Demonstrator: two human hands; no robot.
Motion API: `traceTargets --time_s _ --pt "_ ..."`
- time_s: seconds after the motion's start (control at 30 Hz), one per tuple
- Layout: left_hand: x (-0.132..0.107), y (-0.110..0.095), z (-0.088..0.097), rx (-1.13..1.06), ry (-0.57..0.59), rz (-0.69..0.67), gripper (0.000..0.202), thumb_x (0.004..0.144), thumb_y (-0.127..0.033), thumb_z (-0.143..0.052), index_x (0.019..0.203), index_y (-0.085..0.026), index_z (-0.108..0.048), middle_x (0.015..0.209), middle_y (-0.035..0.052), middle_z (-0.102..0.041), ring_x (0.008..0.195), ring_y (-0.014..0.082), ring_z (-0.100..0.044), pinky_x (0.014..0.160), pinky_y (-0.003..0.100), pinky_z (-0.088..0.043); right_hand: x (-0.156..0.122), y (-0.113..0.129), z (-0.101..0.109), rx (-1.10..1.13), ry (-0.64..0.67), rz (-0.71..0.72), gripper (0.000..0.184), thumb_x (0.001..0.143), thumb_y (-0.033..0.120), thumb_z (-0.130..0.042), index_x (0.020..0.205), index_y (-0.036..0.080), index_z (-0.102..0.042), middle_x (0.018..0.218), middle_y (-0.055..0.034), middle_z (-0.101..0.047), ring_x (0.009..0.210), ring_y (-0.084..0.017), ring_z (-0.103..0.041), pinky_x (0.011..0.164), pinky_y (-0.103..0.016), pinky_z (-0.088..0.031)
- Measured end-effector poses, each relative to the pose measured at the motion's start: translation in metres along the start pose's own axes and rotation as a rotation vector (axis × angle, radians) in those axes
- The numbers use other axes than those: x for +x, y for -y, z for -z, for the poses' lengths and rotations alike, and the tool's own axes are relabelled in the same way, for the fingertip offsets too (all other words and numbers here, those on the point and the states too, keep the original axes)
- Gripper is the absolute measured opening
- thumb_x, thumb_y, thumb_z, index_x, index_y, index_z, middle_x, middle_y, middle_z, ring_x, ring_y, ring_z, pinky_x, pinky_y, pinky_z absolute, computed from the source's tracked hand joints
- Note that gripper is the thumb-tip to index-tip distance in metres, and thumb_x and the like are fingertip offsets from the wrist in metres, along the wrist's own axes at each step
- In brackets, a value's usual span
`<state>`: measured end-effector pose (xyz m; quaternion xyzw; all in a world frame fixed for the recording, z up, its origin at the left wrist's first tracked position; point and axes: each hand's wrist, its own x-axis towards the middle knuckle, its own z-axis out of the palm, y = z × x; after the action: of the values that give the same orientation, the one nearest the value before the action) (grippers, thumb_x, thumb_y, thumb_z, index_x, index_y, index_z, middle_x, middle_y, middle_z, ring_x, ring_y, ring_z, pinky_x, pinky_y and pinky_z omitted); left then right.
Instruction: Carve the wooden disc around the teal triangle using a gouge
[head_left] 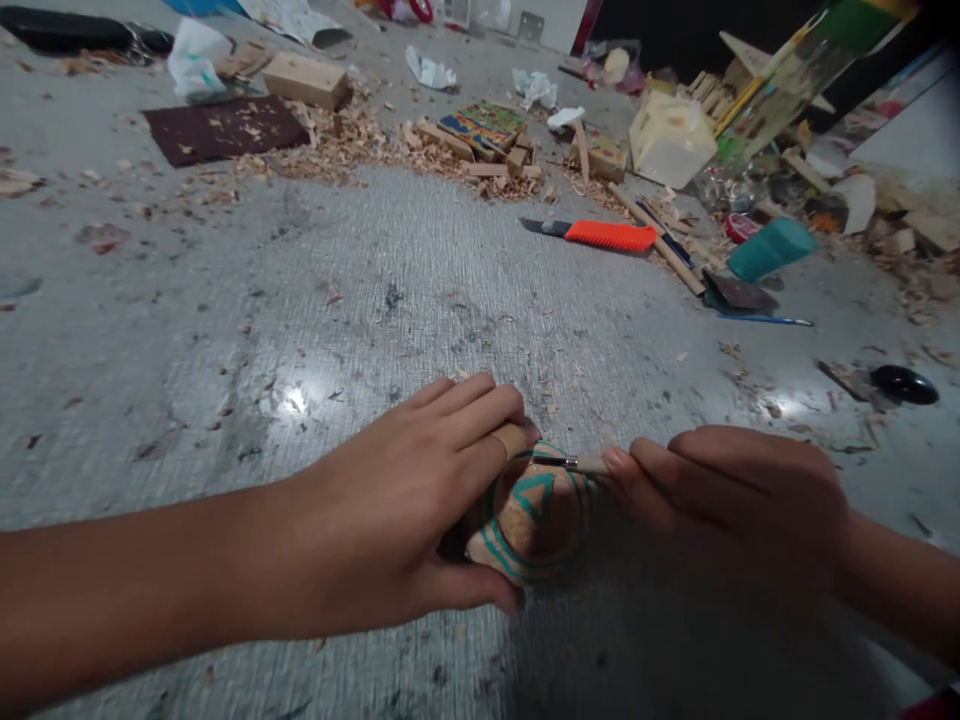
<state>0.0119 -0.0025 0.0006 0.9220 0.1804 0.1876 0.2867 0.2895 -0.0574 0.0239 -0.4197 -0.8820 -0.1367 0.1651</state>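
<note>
My left hand (427,490) is wrapped round the left side of a small round wooden piece (551,525), holding it against the table. Teal lines ring the edge of the wood, and a teal angular mark sits in its middle. A tan band circles one finger of this hand. In my right hand (720,500) is a wood carving tool (589,464) with a pale handle, a metal collar and a thin shaft. Its tip reaches the far upper edge of the wood, close to my left fingertips. Whether the tip cuts in cannot be made out.
An orange-handled knife (611,235) lies beyond my hands, beside a wooden stick (667,250). Farther back are wood shavings (337,150), a wooden block (306,80) and dark brown sandpaper (225,128). At right sit a teal cylinder (772,250) and a black oval object (904,384).
</note>
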Motion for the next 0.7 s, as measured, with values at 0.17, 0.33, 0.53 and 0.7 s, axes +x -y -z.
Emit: traceTargets --time_s 0.17,0.33,0.53,0.7 --pt "0.000 -0.004 0.001 0.031 0.010 0.043 0.068 0.078 -0.059 -0.089 0.119 -0.014 -0.061 0.116 0.0117 -0.064 0.103 0.0310 -0.057 0.085 0.047 -0.048 -0.003 -0.003 0.005 -0.020 -0.055 0.063 0.039 0.106 0.021 -0.058 0.069 0.022 -0.068 0.049 0.0060 -0.048 0.045 -0.010 -0.038 0.047 -0.030 -0.028" --pt "-0.003 -0.008 0.000 0.082 -0.022 0.045 0.061 0.085 -0.058 -0.082 0.122 -0.015 -0.060 0.114 0.0120 -0.063 0.102 0.0307 -0.057 0.084 0.047 -0.046 0.001 -0.006 0.013 -0.022 -0.022 0.089 0.040 0.100 0.020 -0.068 0.060 0.020 -0.065 0.049 0.0055 -0.048 0.044 -0.007 -0.038 0.044 -0.027 -0.026" --pt "-0.005 -0.008 -0.001 0.113 -0.032 0.065 0.070 0.080 -0.069 -0.083 0.119 -0.015 -0.061 0.111 0.0107 -0.063 0.100 0.0313 -0.056 0.081 0.046 -0.042 0.004 0.002 0.014 -0.050 0.009 0.017 0.044 0.106 0.027 -0.060 0.064 0.021 -0.070 0.049 0.0054 -0.046 0.042 -0.006 -0.039 0.042 -0.026 -0.024" --pt "-0.003 -0.002 0.000 0.114 -0.041 0.023 0.074 0.078 -0.073 -0.082 0.117 -0.013 -0.063 0.109 0.0107 -0.063 0.098 0.0313 -0.056 0.081 0.045 -0.041 0.004 0.010 0.016 -0.023 0.046 -0.030 0.050 0.109 0.031 -0.054 0.063 0.019 -0.069 0.049 0.0049 -0.044 0.040 -0.006 -0.038 0.040 -0.027 -0.023"
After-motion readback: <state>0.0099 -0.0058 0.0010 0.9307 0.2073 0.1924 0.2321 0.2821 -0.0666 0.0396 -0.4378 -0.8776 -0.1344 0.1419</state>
